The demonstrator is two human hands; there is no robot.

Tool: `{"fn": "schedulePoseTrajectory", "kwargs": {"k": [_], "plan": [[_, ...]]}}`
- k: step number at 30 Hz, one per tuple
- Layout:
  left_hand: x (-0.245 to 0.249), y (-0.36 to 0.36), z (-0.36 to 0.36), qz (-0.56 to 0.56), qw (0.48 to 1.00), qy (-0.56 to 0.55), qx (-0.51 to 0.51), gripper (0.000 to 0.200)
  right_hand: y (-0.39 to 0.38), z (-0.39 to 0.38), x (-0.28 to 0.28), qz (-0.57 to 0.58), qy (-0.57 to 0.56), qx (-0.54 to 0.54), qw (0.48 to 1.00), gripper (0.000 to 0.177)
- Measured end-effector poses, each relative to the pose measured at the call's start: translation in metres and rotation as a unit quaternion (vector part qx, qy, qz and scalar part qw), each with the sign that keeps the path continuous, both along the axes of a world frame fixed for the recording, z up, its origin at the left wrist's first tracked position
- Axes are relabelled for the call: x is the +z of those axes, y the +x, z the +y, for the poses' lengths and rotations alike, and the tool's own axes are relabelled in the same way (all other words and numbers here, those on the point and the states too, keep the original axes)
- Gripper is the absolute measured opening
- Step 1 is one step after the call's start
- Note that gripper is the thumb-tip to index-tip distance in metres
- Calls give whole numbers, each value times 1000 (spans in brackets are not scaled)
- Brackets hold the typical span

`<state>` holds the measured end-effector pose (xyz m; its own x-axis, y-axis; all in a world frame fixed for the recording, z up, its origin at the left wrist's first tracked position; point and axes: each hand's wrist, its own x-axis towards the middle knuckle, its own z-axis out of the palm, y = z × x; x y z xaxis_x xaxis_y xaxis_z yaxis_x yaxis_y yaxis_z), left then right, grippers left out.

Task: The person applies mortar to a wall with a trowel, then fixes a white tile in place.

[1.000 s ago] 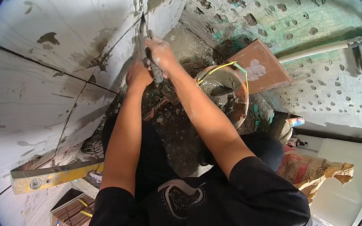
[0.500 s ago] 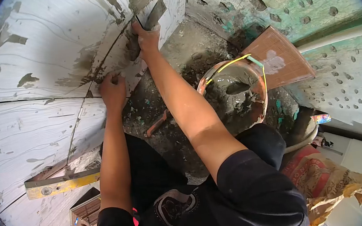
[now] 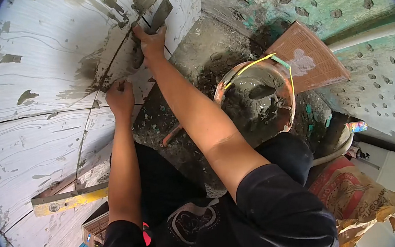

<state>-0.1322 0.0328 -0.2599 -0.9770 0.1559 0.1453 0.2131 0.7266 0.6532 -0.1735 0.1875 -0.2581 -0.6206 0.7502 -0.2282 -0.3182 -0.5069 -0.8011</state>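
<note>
My right hand (image 3: pixel 153 44) is closed on a flat grey trowel blade (image 3: pixel 161 14), held at the white tiled wall near a joint. Lower and to the left, my left hand (image 3: pixel 120 99) has its fingers curled at the wall beside the same joint; whether it grips anything is hidden. Grey mortar smears mark the white tiles (image 3: pixel 49 82) around both hands. Beside my right forearm stands a bucket (image 3: pixel 292 107) with a yellow handle, holding wet grey mortar (image 3: pixel 255 111).
A brown tile (image 3: pixel 305 61) leans behind the bucket against the green, pitted wall (image 3: pixel 375 82). An orange-handled tool (image 3: pixel 172 135) lies on the floor. A yellow level (image 3: pixel 71 200) is at the lower left, a torn paper sack (image 3: pixel 359 192) at the lower right.
My right hand has moved slightly up and left along the wall with the trowel blade. My left hand has shifted only a little; the view has tilted slightly.
</note>
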Motion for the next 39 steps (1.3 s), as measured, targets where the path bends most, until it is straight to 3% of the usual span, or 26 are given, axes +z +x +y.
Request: {"fn": "schedulePoseTrajectory", "kwargs": {"k": [7, 13, 16, 19, 22, 25, 31, 39], "plan": [[-3, -3, 2, -2, 999, 31, 13, 24, -7, -1, -1, -44, -65, -3, 997, 103], [0, -4, 3, -22, 1000, 5, 18, 26, -16, -3, -13, 34, -79, -21, 996, 95], [-3, -4, 0, 9, 1000, 18, -6, 26, -15, -1, -13, 39, -98, 15, 994, 108], [-5, -1, 1, 19, 999, 35, -2, 26, -12, -3, -8, 4, -87, 0, 996, 107], [-5, -6, 4, 18, 1000, 21, 7, 26, -11, -3, -6, 19, -226, -27, 974, 90], [-3, -6, 5, 4, 1000, -2, 12, 26, -11, -4, -7, 48, -151, -20, 987, 91], [-2, -3, 5, 9, 1000, 12, 6, 25, -18, -3, -12, -8, -161, -31, 986, 88], [0, -3, 5, -26, 999, 4, 20, 28, -12, 2, -11, 63, -129, -18, 989, 77]]}}
